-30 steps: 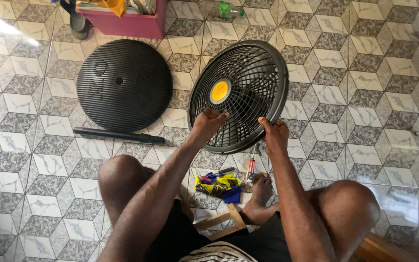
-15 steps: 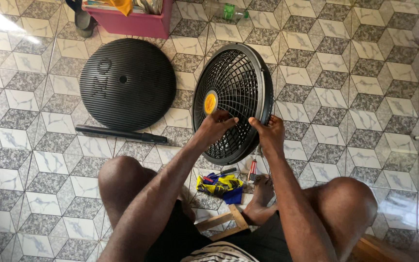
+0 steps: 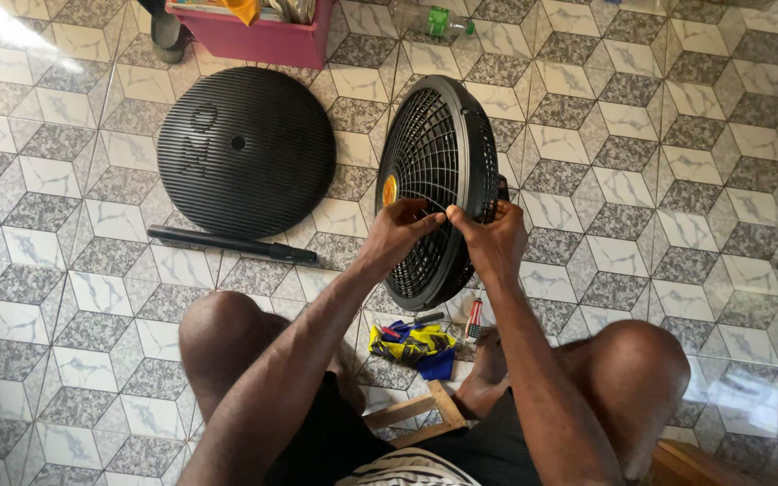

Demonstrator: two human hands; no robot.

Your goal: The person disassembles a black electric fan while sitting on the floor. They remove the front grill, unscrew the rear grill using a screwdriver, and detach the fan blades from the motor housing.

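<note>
On the tiled floor (image 3: 641,180), right of the round black base (image 3: 245,151), a fan guard (image 3: 438,180) stands on edge, likely light, stiff, best held by its rim; left hand (image 3: 398,236) and right hand (image 3: 495,241) fingers pinch its grille.

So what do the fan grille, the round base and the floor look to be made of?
Fan grille: seemingly black moulded plastic, matte, with thin ribs radiating from a yellow hub. Round base: likely the same matte black plastic, finely ridged, with a centre hole. Floor: glossy tiles, probably ceramic, in a cream and speckled grey pattern, reflecting light.
</note>
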